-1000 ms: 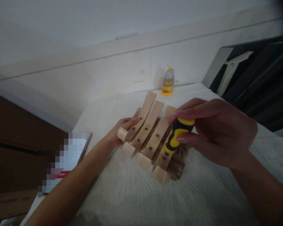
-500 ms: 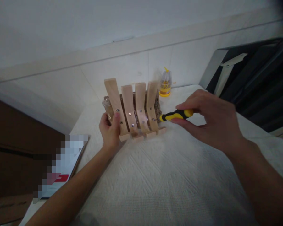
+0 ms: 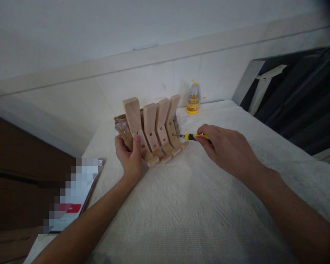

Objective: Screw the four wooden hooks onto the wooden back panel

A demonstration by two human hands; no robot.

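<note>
My left hand (image 3: 129,156) grips the left side of a wooden hook rack (image 3: 150,137), thumb on the front of its leftmost hook. Several pale wooden hooks with screws in them stand side by side, tilted, with a brown, plastic-wrapped piece (image 3: 123,128) behind them. In my right hand (image 3: 222,145) is a yellow and black screwdriver (image 3: 194,136), held between thumb and fingers. Its tip reaches the lower screw on the rightmost hook; whether it sits in the screw head is too small to tell.
A clear and yellow screwdriver-bit case (image 3: 193,99) stands by the wall behind the rack. White cloth (image 3: 178,216) covers the table. A partly blurred flat packet (image 3: 74,198) lies at the left edge, and a dark panel with a metal bracket (image 3: 264,88) stands at the right.
The rack has been turned, its right side angling away. My right hand has lowered and moved left, and the screwdriver now lines up with the rightmost hook's lower screw.
</note>
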